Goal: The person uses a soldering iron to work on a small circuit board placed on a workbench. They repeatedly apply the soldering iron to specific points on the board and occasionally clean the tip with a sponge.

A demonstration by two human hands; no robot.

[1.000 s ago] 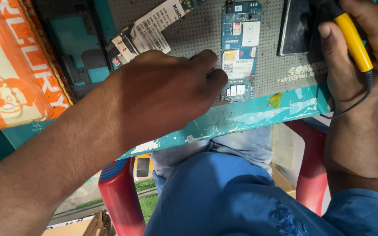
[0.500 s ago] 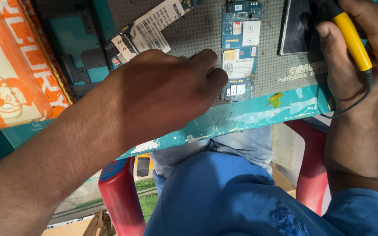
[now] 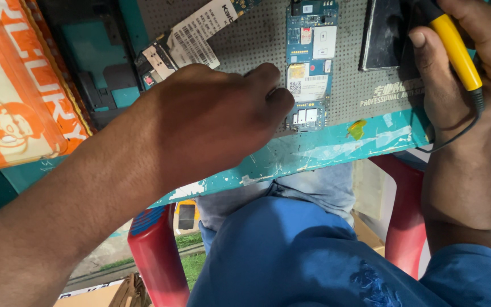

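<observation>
At the far left, well away from either hand, an orange packet [image 3: 15, 91] lies on the teal bench [image 3: 325, 150], and just beside it, toward the left hand, sits a teal phone housing [image 3: 95, 62] with dark cut-outs. Next comes a battery with a white label [image 3: 191, 40], lying slantwise on the grey perforated mat [image 3: 257, 34], its lower end just above the knuckles of the left hand [image 3: 211, 122]. That hand rests palm down on the mat with its fingers curled loosely inward, and the thumb and forefinger tips come together at the left edge of the blue circuit board [image 3: 309, 62]; they touch the board's side, but whether they pinch anything between them cannot be told, since the hand's back hides the underside. The circuit board lies flat and lengthwise on the mat, straight out from those fingertips, its lower end close to the mat's near edge. Right of the board, a flat dark panel [image 3: 385, 34] lies on the mat, touching the thumb of the right hand [image 3: 473, 68]. The right hand is closed firmly round a yellow-handled tool [image 3: 456, 48], the handle running slantwise across the palm, and a thin black cord [image 3: 461, 131] drops from the handle's end below the wrist. Beneath the bench edge, under both forearms, show a blue garment [image 3: 313, 256] and a red stool [image 3: 157, 256].
</observation>
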